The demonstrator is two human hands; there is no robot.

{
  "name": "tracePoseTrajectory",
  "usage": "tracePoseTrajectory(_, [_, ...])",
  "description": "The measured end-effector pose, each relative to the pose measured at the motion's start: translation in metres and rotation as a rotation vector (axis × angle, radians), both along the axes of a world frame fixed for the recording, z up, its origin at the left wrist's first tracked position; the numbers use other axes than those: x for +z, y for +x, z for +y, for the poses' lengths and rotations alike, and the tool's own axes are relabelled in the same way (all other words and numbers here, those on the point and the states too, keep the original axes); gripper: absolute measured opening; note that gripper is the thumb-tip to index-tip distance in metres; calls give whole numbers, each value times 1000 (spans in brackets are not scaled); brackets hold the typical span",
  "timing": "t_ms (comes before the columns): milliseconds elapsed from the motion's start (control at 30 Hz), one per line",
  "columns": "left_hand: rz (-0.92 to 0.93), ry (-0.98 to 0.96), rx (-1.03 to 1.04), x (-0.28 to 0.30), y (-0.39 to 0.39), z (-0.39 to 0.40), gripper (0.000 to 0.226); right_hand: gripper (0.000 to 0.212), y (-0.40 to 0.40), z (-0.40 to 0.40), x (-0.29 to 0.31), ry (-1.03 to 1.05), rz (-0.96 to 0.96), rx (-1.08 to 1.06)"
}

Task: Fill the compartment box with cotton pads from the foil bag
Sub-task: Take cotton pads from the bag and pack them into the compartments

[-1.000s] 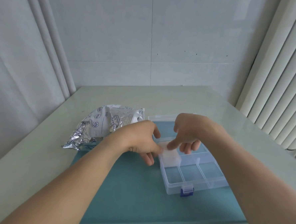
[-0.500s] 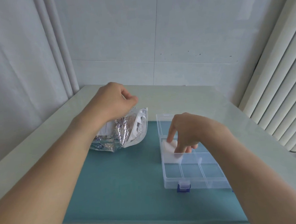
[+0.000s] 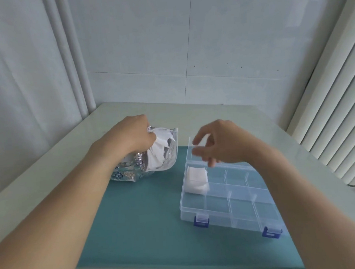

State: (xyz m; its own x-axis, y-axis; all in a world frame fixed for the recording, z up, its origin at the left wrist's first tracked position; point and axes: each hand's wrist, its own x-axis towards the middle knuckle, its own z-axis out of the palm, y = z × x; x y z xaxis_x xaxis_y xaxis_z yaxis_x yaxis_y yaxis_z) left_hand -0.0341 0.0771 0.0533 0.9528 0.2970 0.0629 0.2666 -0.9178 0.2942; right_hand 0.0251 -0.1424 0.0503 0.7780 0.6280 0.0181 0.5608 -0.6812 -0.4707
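Observation:
The silver foil bag [image 3: 129,174] lies on its side at the mat's far left, its mouth facing the box. My left hand [image 3: 129,135] is at that mouth, its fingers curled around white cotton pads [image 3: 158,156] that stick out; the fingertips are hidden. The clear compartment box [image 3: 236,220] sits open on the right of the mat. A small stack of cotton pads [image 3: 197,180] fills its far-left compartment; the other compartments look bare. My right hand [image 3: 218,142] hovers above the box's far edge, fingers loose and holding nothing.
A teal mat [image 3: 140,219] covers the pale table [image 3: 50,173]. Two blue latches [image 3: 201,222] [image 3: 271,233] stick out from the box's near side. White slats [image 3: 338,124] stand close on the right, tiled wall behind, curtain at left.
My left hand came down from above the bag to its mouth. My right hand lifted off the pads it was pressing into the compartment and now hovers above the box.

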Motion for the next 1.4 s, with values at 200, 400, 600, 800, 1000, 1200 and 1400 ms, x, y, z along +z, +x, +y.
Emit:
tracePoseTrajectory(200, [-78,-138,-18,7,2,10,9,41,-7,26,-20,247,-181,68])
tracePoseTrajectory(400, [-74,-446,-69,14,-3,2,15,58,-7,35,-31,285,-281,122])
tracePoseTrajectory(600, [-8,-462,-111,15,-6,-5,17,71,-7,31,-31,91,-287,217])
tracePoseTrajectory(800, [-22,-444,-117,16,-7,-10,17,39,-6,35,-30,199,-312,178])
tracePoseTrajectory(1000, [-24,-396,-139,16,-8,-13,17,18,-8,37,-31,232,-428,99])
tracePoseTrajectory(1200, [22,-267,-188,14,-9,-17,28,32,-12,38,-32,159,-467,42])
tracePoseTrajectory(1400, [56,-25,-132,7,-1,-16,15,22,-8,35,-29,280,-410,4])
